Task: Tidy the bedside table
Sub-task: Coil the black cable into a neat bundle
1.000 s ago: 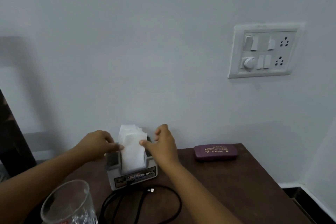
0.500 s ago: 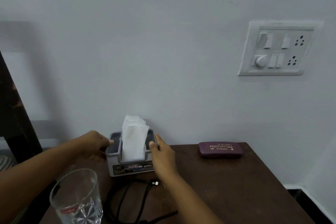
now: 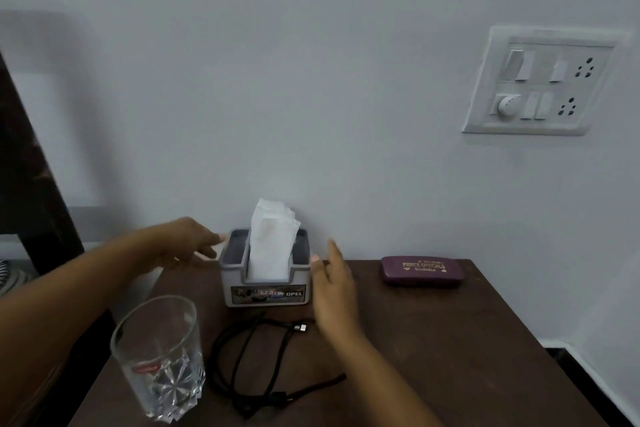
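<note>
While the holder (image 3: 266,291) stands on the table (image 3: 450,340) | left hand (image 3: 187,241): loose, at its left rim, holding nothing | right hand (image 3: 334,284): flat, beside its right side, holding nothing

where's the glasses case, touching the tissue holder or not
Apart. Head view: glasses case sits right of the tissue holder, with the right hand and bare table between them.
</note>
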{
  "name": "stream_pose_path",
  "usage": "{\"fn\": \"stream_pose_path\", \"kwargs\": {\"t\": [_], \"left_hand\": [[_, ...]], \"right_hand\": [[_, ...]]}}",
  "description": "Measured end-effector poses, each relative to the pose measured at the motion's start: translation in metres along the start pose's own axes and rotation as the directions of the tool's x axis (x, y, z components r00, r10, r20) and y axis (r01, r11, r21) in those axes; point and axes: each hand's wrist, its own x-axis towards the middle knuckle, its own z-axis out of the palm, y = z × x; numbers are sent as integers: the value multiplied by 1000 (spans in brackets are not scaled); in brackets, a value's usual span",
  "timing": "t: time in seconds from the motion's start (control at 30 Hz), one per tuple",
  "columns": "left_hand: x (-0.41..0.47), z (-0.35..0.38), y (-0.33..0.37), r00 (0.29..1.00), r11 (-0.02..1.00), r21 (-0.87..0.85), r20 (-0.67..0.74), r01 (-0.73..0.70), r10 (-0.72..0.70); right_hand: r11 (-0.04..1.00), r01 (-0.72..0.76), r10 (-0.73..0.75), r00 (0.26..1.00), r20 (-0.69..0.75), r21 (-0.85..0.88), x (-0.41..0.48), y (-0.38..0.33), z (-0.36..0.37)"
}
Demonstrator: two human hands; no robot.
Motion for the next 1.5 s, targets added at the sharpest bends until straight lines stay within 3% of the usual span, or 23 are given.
{"fn": "stream_pose_path", "kwargs": {"t": [0.1, 0.2, 0.27, 0.33, 0.5, 0.83, 1.43, 1.5], "left_hand": [[-26, -30, -15, 991, 989, -79, -50, -127, 123], [-64, -44, -53, 927, 920, -162, -181, -356, 327], [-82, -40, -78, 899, 849, -314, -256, -426, 356], [-91, -24, -105, 893, 785, -436, -302, -440, 333], [-128, 40, -132, 881, 755, -455, -279, -472, 383], [-129, 74, -134, 816, 816, -284, -468, -504, 341], [-118, 137, -89, 811, 771, -324, -431, -549, 396], [-123, 138, -89, 765, 834, -183, -533, -520, 360]], "right_hand": [[974, 198, -204, 978, -43, -112, -44, 11, -2], [809, 428, -403, 903, 151, -403, -91, 25, 4], [670, 505, -371, 862, 345, -544, -106, 31, 12], [601, 523, -326, 851, 412, -604, -110, 34, 16], [589, 517, -256, 848, 464, -621, -109, 46, 13], [580, 477, -263, 877, 403, -660, -117, 66, -41], [594, 389, -221, 920, 323, -704, -105, 99, -148], [594, 394, -242, 919, 312, -702, -106, 100, -151]]}}
